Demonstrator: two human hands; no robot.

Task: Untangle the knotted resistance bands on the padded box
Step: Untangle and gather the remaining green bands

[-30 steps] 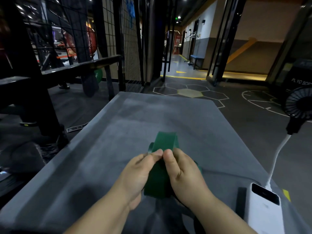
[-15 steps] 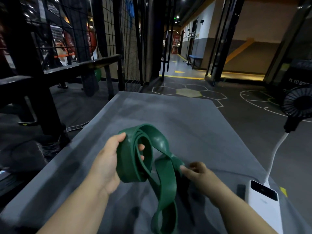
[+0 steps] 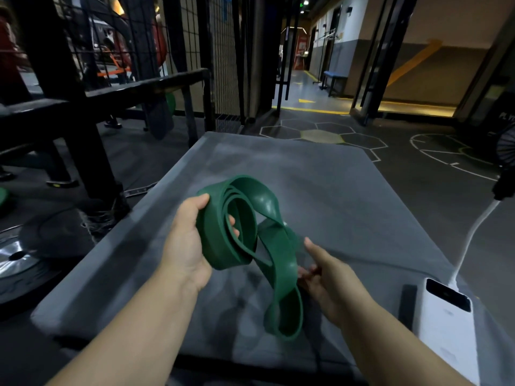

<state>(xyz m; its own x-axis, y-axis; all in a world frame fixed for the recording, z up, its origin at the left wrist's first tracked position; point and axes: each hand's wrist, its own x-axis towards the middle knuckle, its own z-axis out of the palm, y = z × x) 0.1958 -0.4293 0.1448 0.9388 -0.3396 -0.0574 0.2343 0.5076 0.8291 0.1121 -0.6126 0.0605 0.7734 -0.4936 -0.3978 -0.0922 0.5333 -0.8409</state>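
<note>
A wide green resistance band [image 3: 245, 232] is lifted above the grey padded box [image 3: 320, 185]. My left hand [image 3: 186, 240] grips its coiled part, thumb on the outside and fingers through the loops. A long twisted loop of the band hangs down to the right and ends near the box top. My right hand [image 3: 326, 277] is at that hanging strand, index finger pointing out and the other fingers curled behind the band. Whether they pinch it is hidden.
A white power bank [image 3: 446, 316] with a white cable [image 3: 473, 232] lies on the box's right near corner, beside a small dark flat object [image 3: 407, 305]. A black metal rack [image 3: 83, 107] and a weight plate [image 3: 16, 257] stand to the left. Gym floor lies beyond.
A second ago both hands pinched the folded band together low on the box. My left hand has since lifted the coils up and left; my right hand has shifted along the hanging strand.
</note>
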